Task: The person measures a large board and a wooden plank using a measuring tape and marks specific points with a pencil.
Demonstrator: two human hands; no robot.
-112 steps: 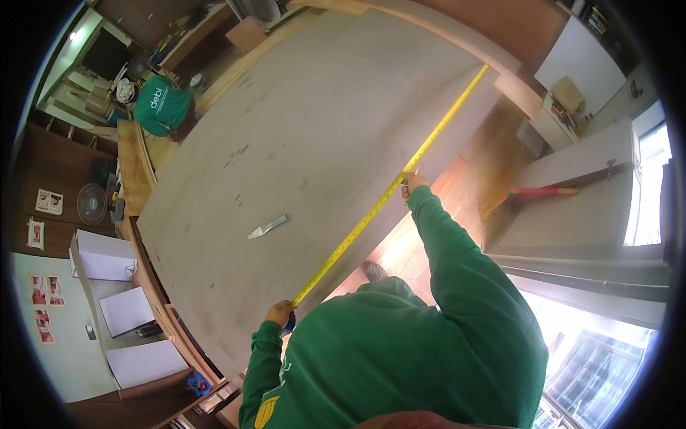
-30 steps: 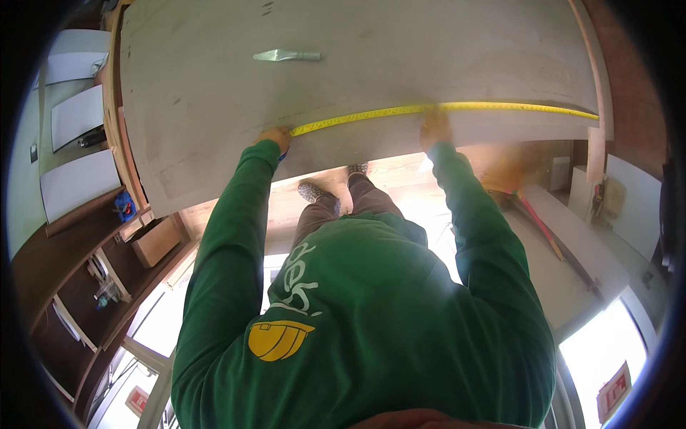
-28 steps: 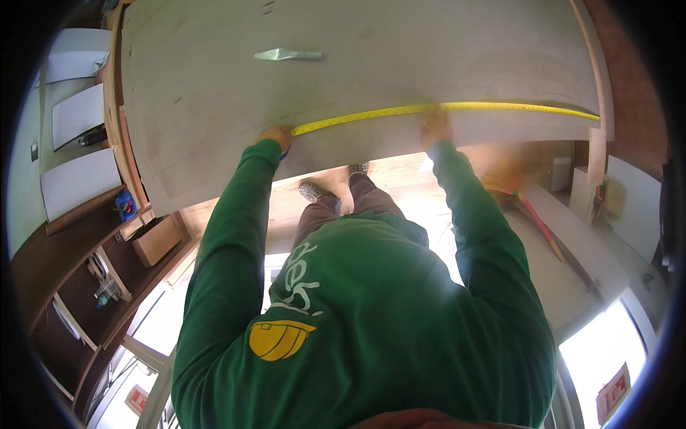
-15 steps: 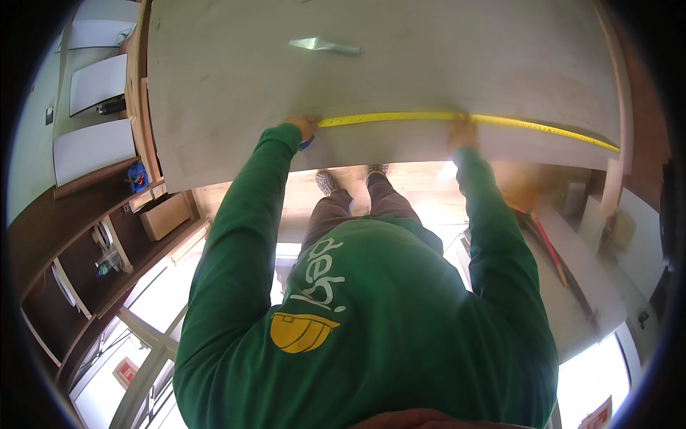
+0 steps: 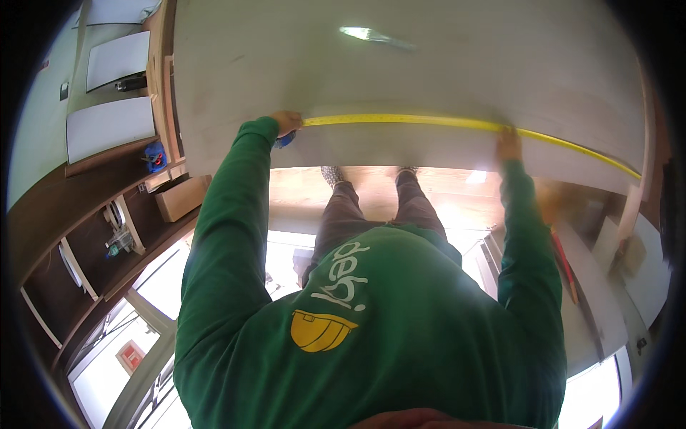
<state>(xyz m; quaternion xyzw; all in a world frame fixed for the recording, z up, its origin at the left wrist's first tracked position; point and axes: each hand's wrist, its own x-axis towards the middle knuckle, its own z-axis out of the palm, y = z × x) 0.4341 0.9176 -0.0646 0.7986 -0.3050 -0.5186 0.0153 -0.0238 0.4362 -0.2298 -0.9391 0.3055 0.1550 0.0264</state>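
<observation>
A tape measure's yellow blade (image 5: 400, 120) stretches across a large grey board (image 5: 300, 154), along its near side. The far end of the blade reaches the board's right edge. My left hand (image 5: 287, 121) is closed round the blue case (image 5: 284, 140) of the tape measure, mostly hidden under the fingers. Farther right, my right hand (image 5: 509, 145), a little smeared, is closed at the blade with its fingertips on it. Beyond the blade, a putty-knife-like tool with a shiny blade (image 5: 364, 33) lies on the board, blurred.
Wooden strips (image 5: 632, 207) border the board on the right. To the left stands a dark shelf unit (image 5: 78, 257) with compartments, a cardboard box (image 5: 182, 198) and a blue item (image 5: 154, 156). A red-handled tool (image 5: 564, 264) rests at lower right. Below the board is wooden flooring (image 5: 300, 189).
My left hand has moved left along the board with the case, and more blade shows between my hands. The view has shifted, so the board and the tool on it appear farther right.
</observation>
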